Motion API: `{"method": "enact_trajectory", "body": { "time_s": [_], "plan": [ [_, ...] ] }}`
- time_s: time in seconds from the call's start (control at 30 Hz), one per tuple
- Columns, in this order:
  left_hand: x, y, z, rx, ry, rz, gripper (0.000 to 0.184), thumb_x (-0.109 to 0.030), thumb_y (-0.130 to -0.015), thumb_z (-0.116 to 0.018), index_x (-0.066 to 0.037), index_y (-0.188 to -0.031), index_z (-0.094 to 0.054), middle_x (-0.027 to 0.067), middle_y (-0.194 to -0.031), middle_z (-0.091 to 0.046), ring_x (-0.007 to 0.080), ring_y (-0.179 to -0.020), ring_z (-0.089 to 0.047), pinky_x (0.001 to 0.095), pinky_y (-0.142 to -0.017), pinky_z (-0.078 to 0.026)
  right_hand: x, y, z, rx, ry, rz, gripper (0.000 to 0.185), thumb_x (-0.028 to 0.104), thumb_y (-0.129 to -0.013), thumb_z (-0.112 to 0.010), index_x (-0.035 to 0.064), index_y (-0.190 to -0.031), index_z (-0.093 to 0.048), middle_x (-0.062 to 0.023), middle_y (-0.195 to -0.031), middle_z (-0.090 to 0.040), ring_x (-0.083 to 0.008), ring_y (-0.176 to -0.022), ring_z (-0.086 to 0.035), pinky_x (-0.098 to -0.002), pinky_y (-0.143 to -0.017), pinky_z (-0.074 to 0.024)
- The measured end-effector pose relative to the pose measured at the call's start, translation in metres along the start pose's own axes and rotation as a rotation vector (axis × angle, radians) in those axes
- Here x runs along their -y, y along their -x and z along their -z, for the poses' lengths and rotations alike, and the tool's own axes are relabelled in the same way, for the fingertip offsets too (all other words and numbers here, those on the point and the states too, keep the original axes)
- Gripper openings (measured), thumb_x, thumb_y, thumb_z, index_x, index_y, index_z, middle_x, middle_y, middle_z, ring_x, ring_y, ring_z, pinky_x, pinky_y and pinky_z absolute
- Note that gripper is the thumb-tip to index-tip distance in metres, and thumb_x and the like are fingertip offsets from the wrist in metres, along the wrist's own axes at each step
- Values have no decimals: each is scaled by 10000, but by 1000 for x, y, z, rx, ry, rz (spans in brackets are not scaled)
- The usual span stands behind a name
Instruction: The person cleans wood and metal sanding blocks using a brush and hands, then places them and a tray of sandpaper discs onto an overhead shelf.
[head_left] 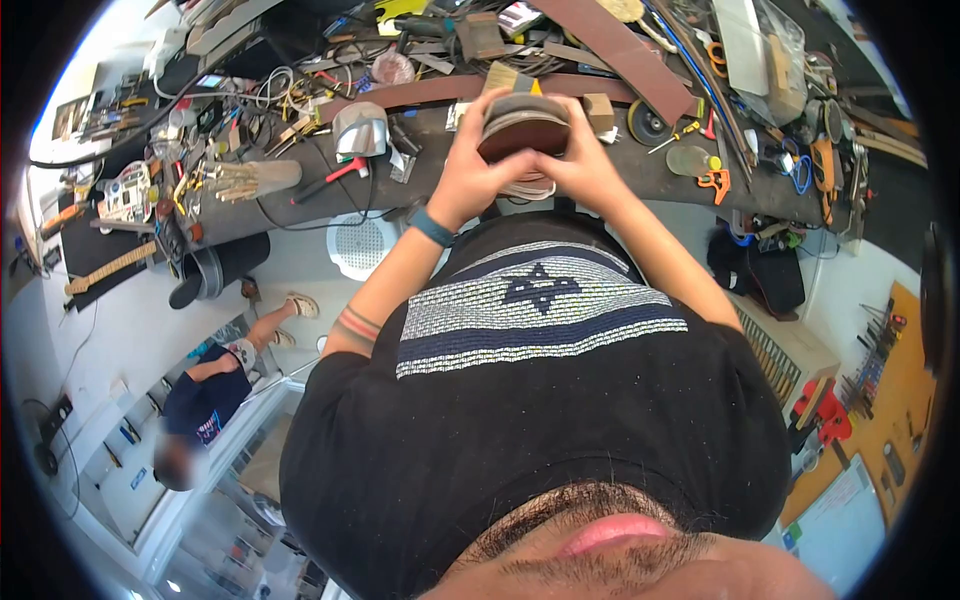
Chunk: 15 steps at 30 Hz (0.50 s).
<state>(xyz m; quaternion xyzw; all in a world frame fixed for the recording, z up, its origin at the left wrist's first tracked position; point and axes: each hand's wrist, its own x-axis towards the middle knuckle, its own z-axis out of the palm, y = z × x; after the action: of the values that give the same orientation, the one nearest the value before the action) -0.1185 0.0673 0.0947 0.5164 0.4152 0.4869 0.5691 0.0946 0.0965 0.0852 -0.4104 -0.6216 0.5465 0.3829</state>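
Observation:
A stack of round sanding discs (522,140), with a reddish-brown face toward me and greyish edges above, is held up between both hands at the bench's near edge. My left hand (472,165) is wrapped round its left side, and a dark band sits on that wrist. From the right, my right hand (582,160) grips the same stack. Both thumbs meet low across the front face. Pale round edges, perhaps more discs, show just beneath the thumbs. The fingertips behind the stack are partly hidden. A small wooden block (599,112) stands just beyond my right hand.
The dark workbench (420,185) carries long brown strips (625,55), a red-handled hammer (335,178), a jar (690,161), an orange clamp (714,184) and a container of sticks (255,178). A white stool (362,245) stands below. Another person (208,395) is at the left.

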Motion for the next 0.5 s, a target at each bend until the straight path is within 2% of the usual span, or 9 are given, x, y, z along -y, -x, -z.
{"method": "enact_trajectory", "body": {
  "time_s": [0.03, 0.1, 0.17, 0.2, 0.3, 0.37, 0.43, 0.47, 0.5],
  "plan": [
    [1, -1, 4, -45, -59, 18, 851, -66, -959, -837, -76, -1676, -377, 162, -1573, -554, 261, -1477, -552, 414, -1224, -468, -1, -10, -20, -87, 55, 83, 731, 106, -934, -856, 15, -1528, -440, -221, -1382, -666, -310, -1345, -657, -440, -1154, -517],
    [9, 7, 32, -77, 12, 51, 636, 77, -1006, -724, -59, -1575, -472, 113, -1507, -623, 204, -1394, -623, 366, -1151, -537, -11, -22, -34, 69, 171, -9, 679, 108, -959, -829, 10, -1517, -455, -257, -1388, -657, -351, -1347, -666, -459, -1144, -521],
    [28, 31, 69, -85, -96, 105, 564, 54, -989, -756, -51, -1506, -556, 89, -1398, -688, 192, -1322, -666, 362, -1117, -553, -34, -19, -41, 298, 248, 54, 644, 118, -972, -810, 18, -1512, -474, -275, -1387, -653, -399, -1327, -674, -472, -1126, -529],
    [28, 40, 84, -36, -268, 131, 546, 79, -944, -751, -46, -1454, -602, 99, -1365, -694, 237, -1282, -690, 371, -1100, -556, -32, -17, -36, 423, 320, 136, 641, 69, -944, -767, 34, -1521, -489, -257, -1362, -663, -438, -1287, -675, -504, -1104, -536],
    [45, 57, 107, 82, -605, 94, 524, 124, -850, -724, -51, -1342, -676, 125, -1299, -697, 345, -1211, -698, 414, -1059, -561, -55, -3, -12, 360, 656, 304, 677, 15, -892, -719, 45, -1529, -493, -239, -1343, -666, -461, -1285, -652, -534, -1081, -539],
    [57, 58, 111, 153, -773, 15, 524, 137, -822, -702, -60, -1307, -688, 140, -1275, -691, 392, -1193, -675, 447, -1044, -557, -89, 18, 12, 292, 680, -65, 692, -29, -910, -678, 69, -1568, -486, -246, -1408, -633, -453, -1397, -594, -496, -1178, -496],
    [69, 51, 101, 220, -942, -80, 527, 141, -815, -682, -66, -1299, -681, 151, -1262, -681, 420, -1188, -645, 481, -1038, -548, -120, 46, 31, 272, 677, -253, 788, -28, -882, -719, 66, -1612, -436, -249, -1461, -589, -453, -1416, -580, -486, -1194, -490],
    [81, 51, 95, 180, -1000, -66, 467, 117, -838, -691, -74, -1264, -677, 151, -1245, -671, 416, -1195, -632, 509, -1033, -531, -131, 57, 33, 259, 673, -350, 838, -28, -869, -739, 65, -1634, -411, -251, -1487, -566, -454, -1426, -574, -481, -1202, -487],
    [94, 51, 92, 123, -972, -11, 463, 111, -839, -697, -70, -1265, -670, 158, -1254, -671, 424, -1198, -635, 503, -1034, -534, -137, 64, 29, 267, 625, -337, 894, -15, -847, -772, 61, -1648, -383, -254, -1512, -538, -455, -1441, -559, -478, -1208, -484]
  ]
}}
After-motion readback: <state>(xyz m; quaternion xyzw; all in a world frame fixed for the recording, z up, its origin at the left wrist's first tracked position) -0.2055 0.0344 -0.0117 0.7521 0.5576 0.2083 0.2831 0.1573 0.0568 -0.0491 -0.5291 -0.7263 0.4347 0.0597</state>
